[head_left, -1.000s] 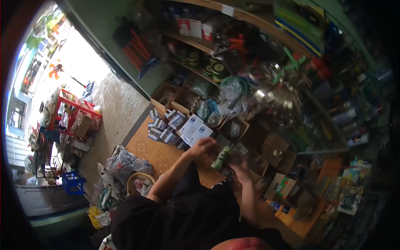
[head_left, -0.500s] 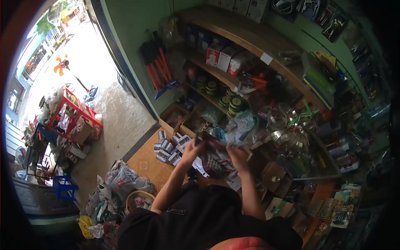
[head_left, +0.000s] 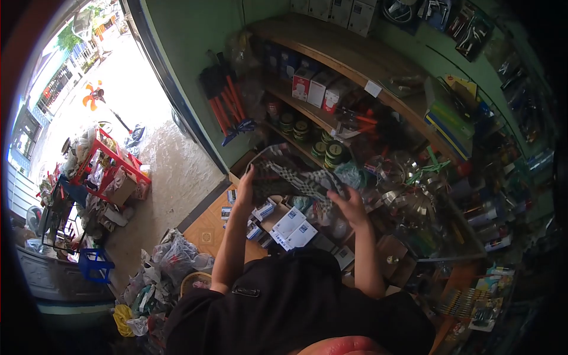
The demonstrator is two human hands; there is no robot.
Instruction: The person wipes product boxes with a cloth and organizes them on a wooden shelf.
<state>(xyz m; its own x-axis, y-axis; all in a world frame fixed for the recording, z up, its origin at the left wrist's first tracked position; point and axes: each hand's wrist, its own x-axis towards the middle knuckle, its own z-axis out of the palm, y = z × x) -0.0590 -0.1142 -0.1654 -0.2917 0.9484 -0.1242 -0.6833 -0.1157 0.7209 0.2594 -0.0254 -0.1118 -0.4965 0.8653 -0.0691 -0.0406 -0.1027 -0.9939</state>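
Note:
A dark cloth (head_left: 291,173) with a grey-white checked pattern is stretched out in front of my chest. At its left edge, the fingers of my left hand (head_left: 244,188) are closed on it. My right hand (head_left: 351,207) grips the opposite edge, thumb showing on the near side. Below the cloth lie white cartons (head_left: 293,228) with printed labels. Several small boxes (head_left: 253,229) are scattered on the tiled floor beside them, partly hidden by my left forearm.
Wooden shelves (head_left: 331,50) with boxes and green tins (head_left: 336,152) stand ahead. Metal rings and tools (head_left: 408,189) crowd the right. Plastic bags (head_left: 174,254) lie at lower left. A red rack (head_left: 112,165) stands outside the doorway.
Both hands have risen and moved apart, and the cloth, bunched before, is now spread between them. White cartons beneath it have come into clearer view.

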